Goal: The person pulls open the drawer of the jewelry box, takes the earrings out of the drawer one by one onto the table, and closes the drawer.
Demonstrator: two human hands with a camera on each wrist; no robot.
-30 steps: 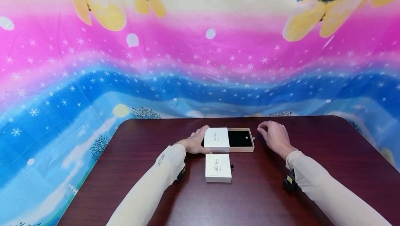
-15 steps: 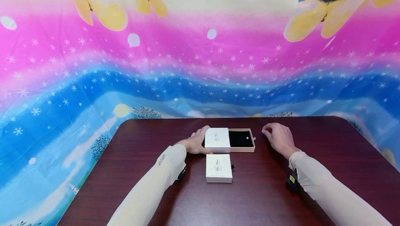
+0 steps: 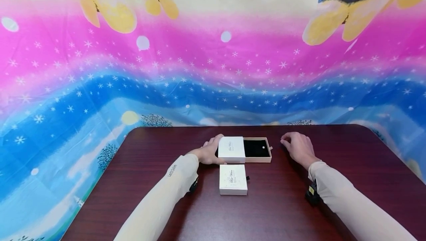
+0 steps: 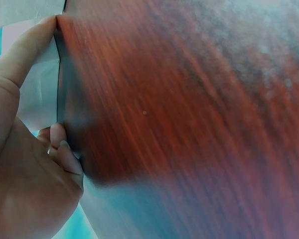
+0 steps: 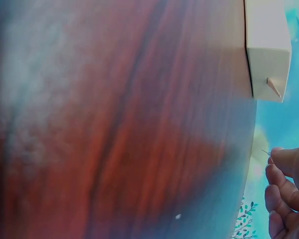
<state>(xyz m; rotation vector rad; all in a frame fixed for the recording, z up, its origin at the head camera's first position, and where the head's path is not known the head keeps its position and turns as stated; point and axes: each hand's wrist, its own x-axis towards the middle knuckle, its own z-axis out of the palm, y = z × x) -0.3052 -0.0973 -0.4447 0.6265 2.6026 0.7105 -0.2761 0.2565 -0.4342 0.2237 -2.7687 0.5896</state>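
A white jewelry box (image 3: 231, 149) lies near the table's back, its drawer (image 3: 268, 159) pulled out to the right. The drawer shows a black lining (image 3: 253, 148) with a small white pearl-like bead (image 3: 263, 147) on it. My left hand (image 3: 209, 153) grips the box's left end, thumb at the front and fingers at the back. Right of the drawer, my right hand (image 3: 298, 147) is apart from the box, thumb against curled fingers. In the right wrist view a very thin pin-like thing (image 5: 265, 152) sticks out from those fingertips; its kind cannot be told.
A second white box (image 3: 233, 179), closed with a dark pull tab (image 3: 247, 178), lies just in front of the first. The dark red wooden table (image 3: 273, 211) meets a printed cloth backdrop (image 3: 213, 67) behind. A tiny white speck (image 5: 178, 216) shows on the table in the right wrist view.
My right hand has drawn slightly right, away from the drawer, and then nearly stopped. My left hand and both boxes stay in place.
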